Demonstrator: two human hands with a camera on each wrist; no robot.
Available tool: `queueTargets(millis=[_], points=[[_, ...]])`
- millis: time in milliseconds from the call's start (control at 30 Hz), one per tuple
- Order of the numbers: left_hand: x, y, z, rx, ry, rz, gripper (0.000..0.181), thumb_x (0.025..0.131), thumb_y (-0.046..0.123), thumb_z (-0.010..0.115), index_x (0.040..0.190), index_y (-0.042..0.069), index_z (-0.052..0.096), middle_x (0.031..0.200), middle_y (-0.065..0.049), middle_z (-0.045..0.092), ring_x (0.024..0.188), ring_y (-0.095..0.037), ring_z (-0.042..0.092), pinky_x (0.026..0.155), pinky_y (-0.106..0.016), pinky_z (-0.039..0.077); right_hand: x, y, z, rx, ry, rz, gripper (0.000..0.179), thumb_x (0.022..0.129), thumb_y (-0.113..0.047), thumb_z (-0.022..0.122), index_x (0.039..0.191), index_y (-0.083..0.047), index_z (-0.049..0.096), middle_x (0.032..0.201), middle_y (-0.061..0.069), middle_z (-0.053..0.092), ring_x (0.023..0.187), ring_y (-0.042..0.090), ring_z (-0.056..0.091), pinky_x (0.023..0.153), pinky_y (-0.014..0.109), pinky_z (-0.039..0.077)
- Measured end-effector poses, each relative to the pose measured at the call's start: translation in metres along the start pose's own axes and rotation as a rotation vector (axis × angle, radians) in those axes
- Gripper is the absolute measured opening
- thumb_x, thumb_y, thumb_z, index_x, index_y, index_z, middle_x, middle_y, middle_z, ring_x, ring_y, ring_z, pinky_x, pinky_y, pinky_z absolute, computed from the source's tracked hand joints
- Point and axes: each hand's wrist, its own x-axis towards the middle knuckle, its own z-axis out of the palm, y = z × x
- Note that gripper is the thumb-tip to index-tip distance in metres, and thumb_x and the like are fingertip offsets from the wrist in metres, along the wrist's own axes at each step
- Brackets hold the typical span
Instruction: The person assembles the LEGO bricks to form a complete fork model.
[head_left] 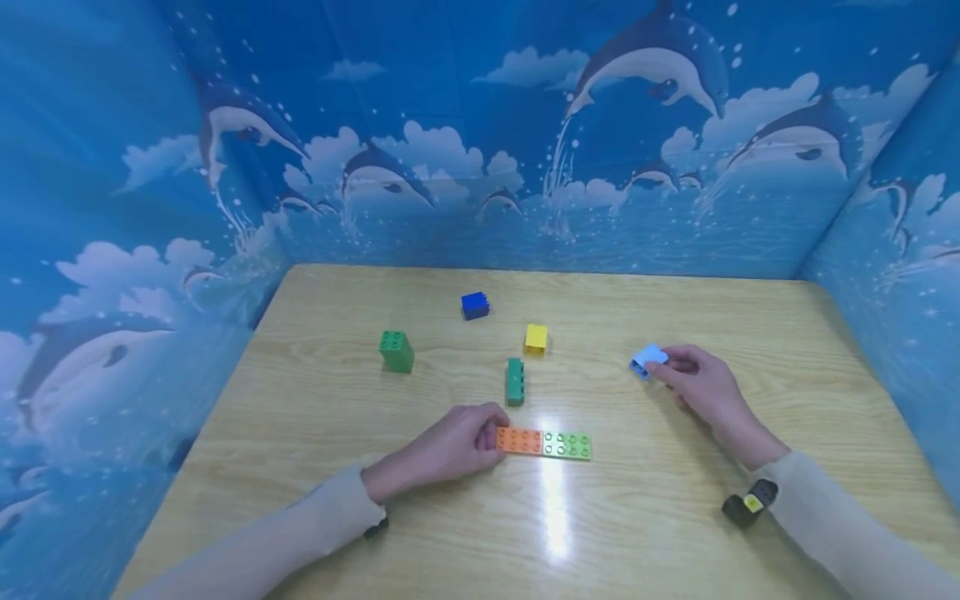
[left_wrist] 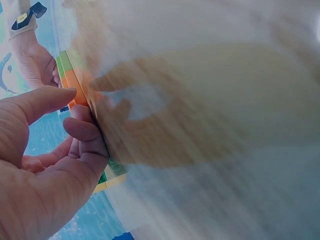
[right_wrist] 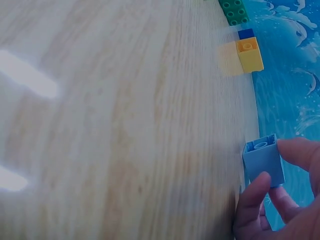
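Observation:
My left hand [head_left: 461, 443] pinches the left end of an orange building brick [head_left: 519, 441] between thumb and curled fingers. A light green brick [head_left: 567, 446] lies end to end with the orange one, studs up, both low on the table. In the left wrist view the thumb sits at the orange brick's [left_wrist: 76, 90] edge. Farther right, my right hand [head_left: 701, 387] holds a light blue brick [head_left: 648, 360] by thumb and fingertips. The right wrist view shows this light blue brick [right_wrist: 265, 162] tipped on its side, its hollow underside visible.
Behind the left hand, a dark green brick [head_left: 515, 382] lies on its side. Beyond it are a yellow brick [head_left: 536, 339] and a dark blue brick [head_left: 475, 306]. A tall green block [head_left: 397, 352] stands at left. Dolphin-printed cloth [head_left: 465, 167] walls the wooden table [head_left: 315, 433].

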Motion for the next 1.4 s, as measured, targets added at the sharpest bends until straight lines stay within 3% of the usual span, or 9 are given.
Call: queueTargets(millis=[167,433,533,633,767,900,1100,1400], points=[[0.000,-0.001,0.000,0.001,-0.004,0.005,0.041,0.093,0.007,0.086,0.130,0.005,0.069,0.090,0.008,0.065,0.079,-0.007,0.064,0.071,-0.023,0.059,-0.003,-0.001,0.003,0.036,-0.006,-0.041,0.066,0.106,-0.041,0.074,0.153,0.000,0.054,0.142,0.025,0.063,0.095,0.004,0.064,0.069,0.026,0.058],[0.001,-0.002,0.000,-0.005,0.001,0.013,0.040,0.093,0.011,0.086,0.129,0.006,0.069,0.091,0.008,0.065,0.080,-0.007,0.064,0.072,-0.024,0.059,-0.001,0.000,0.006,0.135,-0.054,-0.068,0.056,0.108,-0.035,0.072,0.148,0.001,0.059,0.124,0.010,0.074,0.096,0.004,0.071,0.077,0.026,0.062],[0.001,-0.003,0.001,-0.002,0.001,0.021,0.040,0.094,0.010,0.085,0.130,0.005,0.068,0.091,0.008,0.065,0.080,-0.007,0.064,0.072,-0.024,0.059,-0.003,-0.001,0.008,0.152,-0.068,-0.083,0.054,0.107,-0.033,0.074,0.144,0.004,0.060,0.124,0.006,0.072,0.098,0.003,0.070,0.082,0.025,0.061],[0.001,-0.003,0.001,-0.003,0.004,0.023,0.040,0.094,0.009,0.085,0.129,0.005,0.068,0.091,0.007,0.064,0.079,-0.007,0.064,0.071,-0.024,0.058,-0.009,-0.004,0.010,0.159,-0.085,-0.107,0.051,0.106,-0.029,0.075,0.142,0.005,0.060,0.131,0.011,0.069,0.102,0.003,0.068,0.084,0.025,0.061],[0.001,-0.003,0.001,-0.005,0.006,0.019,0.039,0.094,0.008,0.084,0.130,0.005,0.069,0.091,0.007,0.064,0.080,-0.007,0.063,0.071,-0.024,0.058,-0.018,-0.009,0.015,0.124,-0.125,-0.127,0.054,0.106,-0.027,0.075,0.147,0.003,0.058,0.138,0.020,0.065,0.106,0.008,0.068,0.087,0.026,0.060],[0.000,-0.003,0.001,0.000,0.006,0.014,0.039,0.095,0.008,0.084,0.130,0.005,0.068,0.091,0.007,0.064,0.080,-0.007,0.063,0.071,-0.024,0.058,-0.025,-0.012,0.019,0.065,-0.157,-0.132,0.059,0.104,-0.030,0.078,0.152,-0.001,0.059,0.141,0.021,0.065,0.111,0.014,0.068,0.087,0.025,0.058],[-0.001,-0.005,0.002,0.001,0.009,0.017,0.039,0.094,0.006,0.083,0.131,0.006,0.068,0.092,0.008,0.064,0.080,-0.007,0.063,0.072,-0.024,0.058,-0.034,-0.013,0.022,0.062,-0.198,-0.164,0.055,0.102,-0.026,0.081,0.148,-0.001,0.063,0.134,0.018,0.070,0.112,0.016,0.070,0.087,0.023,0.058],[0.000,-0.003,0.001,-0.007,0.007,-0.002,0.040,0.094,0.006,0.084,0.131,0.006,0.069,0.091,0.007,0.064,0.080,-0.008,0.064,0.071,-0.025,0.058,-0.051,-0.019,0.027,-0.011,-0.214,-0.337,0.044,0.099,-0.016,0.082,0.138,-0.001,0.069,0.125,0.009,0.070,0.109,0.022,0.069,0.090,0.024,0.059]])
